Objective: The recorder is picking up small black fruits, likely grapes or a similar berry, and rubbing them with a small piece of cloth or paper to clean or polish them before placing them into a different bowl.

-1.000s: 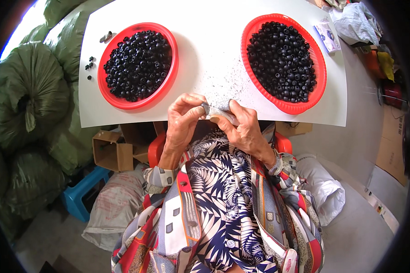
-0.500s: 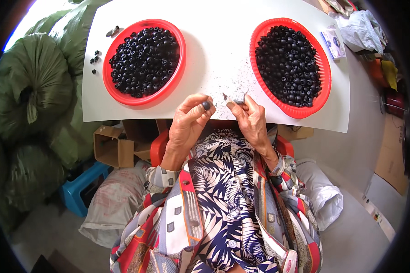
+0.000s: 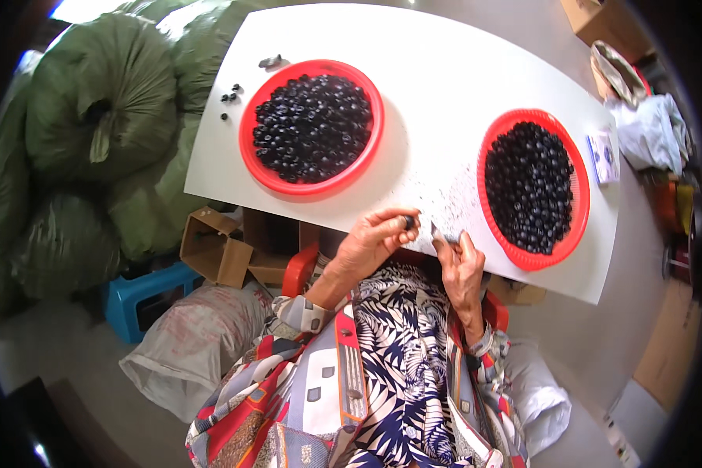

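Note:
My left hand (image 3: 376, 240) pinches a small round black plastic piece (image 3: 409, 223) between thumb and fingers, over the table's near edge. Just right of it, my right hand (image 3: 462, 269) is closed round a small knife (image 3: 435, 229). Its dark pointed tip faces the black piece, with a small gap between them; most of the handle is hidden by my fingers. Beyond my left hand stands a red plastic basket (image 3: 379, 129) heaped with similar black pieces. A second red basket (image 3: 582, 204), also full of them, stands beyond and right of my right hand.
Black specks (image 3: 454, 199) lie scattered on the white table (image 3: 437, 93) between the baskets. A few loose black pieces (image 3: 229, 97) sit at its left edge, and a small packet (image 3: 602, 157) at the right. Green sacks (image 3: 101, 101), a cardboard box (image 3: 214, 246) and a blue stool (image 3: 136, 300) are left.
The view has turned, so table and baskets sit lower, further right and tilted. My hands keep hold of the black piece and the knife, which have come closer together.

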Action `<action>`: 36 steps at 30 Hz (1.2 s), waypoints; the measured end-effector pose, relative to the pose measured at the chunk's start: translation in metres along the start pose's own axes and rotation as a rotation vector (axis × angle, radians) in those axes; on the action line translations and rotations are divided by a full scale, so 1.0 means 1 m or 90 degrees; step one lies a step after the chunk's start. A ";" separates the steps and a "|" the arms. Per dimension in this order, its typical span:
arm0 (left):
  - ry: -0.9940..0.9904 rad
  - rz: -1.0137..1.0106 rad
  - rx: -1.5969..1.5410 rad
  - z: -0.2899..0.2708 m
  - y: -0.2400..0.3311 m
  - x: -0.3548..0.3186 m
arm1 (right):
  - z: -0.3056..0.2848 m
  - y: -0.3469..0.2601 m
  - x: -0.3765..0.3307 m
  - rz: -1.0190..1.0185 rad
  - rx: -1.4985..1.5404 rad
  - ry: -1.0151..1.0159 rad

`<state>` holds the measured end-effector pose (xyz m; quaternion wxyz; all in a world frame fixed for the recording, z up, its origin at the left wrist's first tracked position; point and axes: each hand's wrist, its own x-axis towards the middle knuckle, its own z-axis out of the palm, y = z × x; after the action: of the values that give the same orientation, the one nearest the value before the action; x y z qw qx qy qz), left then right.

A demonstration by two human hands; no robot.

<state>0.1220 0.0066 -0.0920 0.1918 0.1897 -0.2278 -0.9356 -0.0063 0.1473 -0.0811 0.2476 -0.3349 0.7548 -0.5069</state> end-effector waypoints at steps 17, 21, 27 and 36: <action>0.326 0.517 0.627 -0.037 0.157 0.036 | 0.004 0.012 -0.003 0.026 0.021 -0.012; 0.409 0.500 0.725 -0.063 0.196 0.057 | 0.004 0.012 0.002 -0.087 -0.039 0.026; 0.388 0.527 0.859 -0.034 0.180 0.065 | -0.005 0.030 0.005 -0.169 -0.144 -0.031; -0.168 0.347 0.979 0.092 0.059 0.094 | -0.010 0.022 0.002 -0.011 -0.054 -0.021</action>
<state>0.0175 -0.0511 -0.0121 0.2006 0.0949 -0.8633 -0.4533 -0.0205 0.1576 -0.0983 0.2414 -0.3599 0.7684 -0.4708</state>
